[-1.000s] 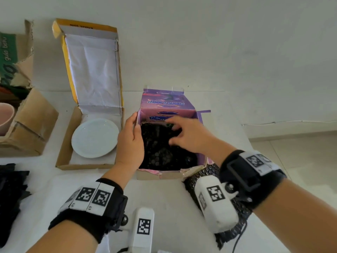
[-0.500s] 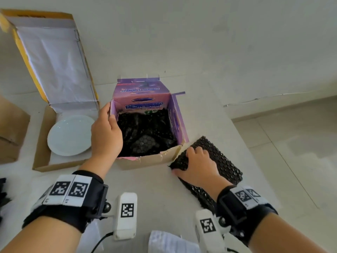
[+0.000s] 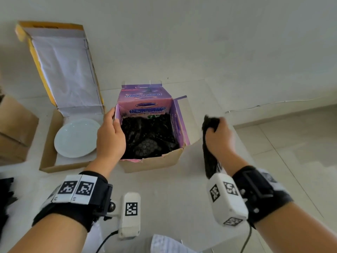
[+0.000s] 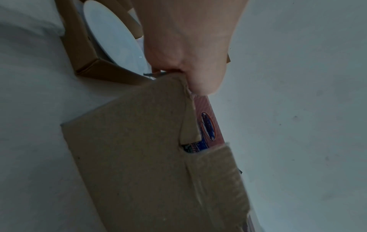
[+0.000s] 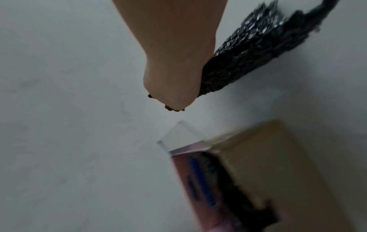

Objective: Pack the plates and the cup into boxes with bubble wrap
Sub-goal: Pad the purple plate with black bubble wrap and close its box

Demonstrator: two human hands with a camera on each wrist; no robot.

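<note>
1. The left hand (image 3: 110,137) holds the left wall of the purple box (image 3: 179,130), its fingers curled over the rim and pinching the cardboard.
2. The purple box stands open on the white surface (image 3: 164,194), and black bubble wrap (image 3: 147,137) lines its inside.
3. The right hand (image 3: 218,137) is raised to the right of the box, its fingers closed around a folded sheet of bubble wrap (image 3: 209,157) that hangs down from the fist, clear of the box.
4. A white plate (image 3: 75,137) lies in the flat cardboard box (image 3: 47,152) just left of the purple one; that box's lid (image 3: 63,70) stands open against the wall.
5. A brown carton (image 3: 14,128) sits at the far left edge.
6. More black wrap (image 3: 5,194) lies at the near left.
7. No cup shows in any view.
</note>
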